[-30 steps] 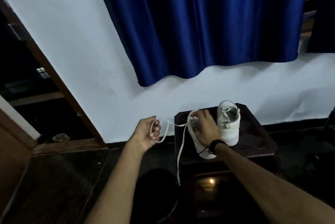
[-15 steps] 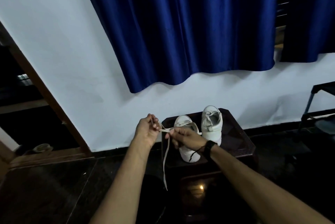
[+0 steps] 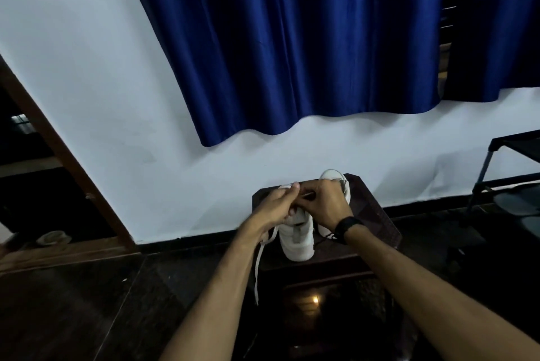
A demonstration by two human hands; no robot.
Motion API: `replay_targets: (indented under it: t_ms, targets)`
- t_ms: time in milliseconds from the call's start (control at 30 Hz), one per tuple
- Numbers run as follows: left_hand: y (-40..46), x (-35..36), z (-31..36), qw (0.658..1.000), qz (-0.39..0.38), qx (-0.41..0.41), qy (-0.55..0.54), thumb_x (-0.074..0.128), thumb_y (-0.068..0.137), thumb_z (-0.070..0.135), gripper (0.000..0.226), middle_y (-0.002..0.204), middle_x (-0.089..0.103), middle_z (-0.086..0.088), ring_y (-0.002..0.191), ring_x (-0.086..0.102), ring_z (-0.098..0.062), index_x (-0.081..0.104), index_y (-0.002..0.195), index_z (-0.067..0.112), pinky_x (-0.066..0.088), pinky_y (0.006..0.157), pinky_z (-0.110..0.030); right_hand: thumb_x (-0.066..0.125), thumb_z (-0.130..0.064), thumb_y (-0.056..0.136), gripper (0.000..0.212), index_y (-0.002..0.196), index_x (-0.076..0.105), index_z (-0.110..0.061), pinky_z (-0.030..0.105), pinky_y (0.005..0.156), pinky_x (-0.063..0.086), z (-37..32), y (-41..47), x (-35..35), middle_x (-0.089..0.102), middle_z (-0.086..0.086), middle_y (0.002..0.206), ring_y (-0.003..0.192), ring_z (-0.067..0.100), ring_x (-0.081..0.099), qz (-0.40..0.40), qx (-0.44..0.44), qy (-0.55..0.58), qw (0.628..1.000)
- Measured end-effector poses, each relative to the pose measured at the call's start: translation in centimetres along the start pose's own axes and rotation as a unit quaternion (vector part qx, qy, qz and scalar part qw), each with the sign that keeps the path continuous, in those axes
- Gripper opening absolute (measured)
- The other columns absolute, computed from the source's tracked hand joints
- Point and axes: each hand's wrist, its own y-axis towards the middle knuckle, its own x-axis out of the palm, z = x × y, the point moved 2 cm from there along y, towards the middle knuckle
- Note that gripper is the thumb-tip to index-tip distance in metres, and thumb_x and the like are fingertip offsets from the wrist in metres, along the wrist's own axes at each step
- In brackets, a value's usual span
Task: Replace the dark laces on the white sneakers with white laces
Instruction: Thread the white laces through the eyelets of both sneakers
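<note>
- We see two white sneakers (image 3: pixel 296 239) standing on the dark stool (image 3: pixel 377 214).
- Our left hand (image 3: pixel 273 208) and right hand (image 3: pixel 324 205) both curl round the white lace (image 3: pixel 258 261) above the nearer sneaker; its end hangs down.
- Half a second ago our hands were left of the sneakers; they now meet over them.

I see 2 sneakers on the stool (image 3: pixel 377 214): left sneaker (image 3: pixel 298 239) nearer, right sneaker (image 3: pixel 336 178) farther, wall (image 3: pixel 146 126) behind, rack (image 3: pixel 514 156) far right.

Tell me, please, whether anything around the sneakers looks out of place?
One thing: the white lace trails from the left hand over the stand's front edge, dangling loose. A dark lace lies beside the near sneaker.
</note>
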Motion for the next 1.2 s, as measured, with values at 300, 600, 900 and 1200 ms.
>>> replay_targets:
  t_ms: [300,600,900,1200]
  targets:
    - [1.2,-0.1,-1.9,0.97,0.167,0.003,0.178,0.052,0.091,0.014,0.023,0.081,0.071,0.002,0.079,0.064,-0.015,0.07,0.077,0.018,0.05,0.071,-0.025,0.084,-0.041,0.068,0.031,0.084,0.07,-0.018,0.018,0.069,0.049,4.1,0.2,-0.3,0.069,-0.006,0.077,0.073,0.003,0.063,-0.009,0.152,-0.044,0.987]
    - [2.2,2.7,-2.3,0.932,0.257,0.024,0.254,0.059,0.079,0.017,0.019,0.086,0.073,-0.009,0.084,0.067,-0.03,0.076,0.084,0.023,0.052,0.063,-0.034,0.065,-0.035,0.082,0.016,0.087,0.075,-0.024,0.027,0.073,0.052,5.8,1.3,1.4,0.07,0.009,0.091,0.087,0.026,0.066,-0.072,0.243,-0.132,0.958]
    - [3.1,2.8,-4.3,0.903,0.333,0.036,0.269,0.064,0.086,0.046,0.02,0.089,0.073,-0.007,0.088,0.067,-0.03,0.075,0.1,0.037,0.048,0.066,-0.034,0.059,-0.04,0.084,0.018,0.092,0.071,-0.029,0.028,0.073,0.049,6.3,1.7,2.0,0.067,0.009,0.105,0.094,0.03,0.065,-0.101,0.244,-0.189,0.946]
    - [3.0,3.5,-4.1,0.889,0.371,0.043,0.265,0.068,0.083,0.033,0.012,0.077,0.071,-0.009,0.078,0.066,-0.034,0.078,0.087,0.027,0.044,0.059,-0.034,0.06,-0.033,0.089,0.021,0.092,0.075,-0.02,0.026,0.078,0.05,7.1,2.7,1.7,0.07,0.007,0.096,0.095,0.021,0.063,-0.107,0.292,-0.137,0.941]
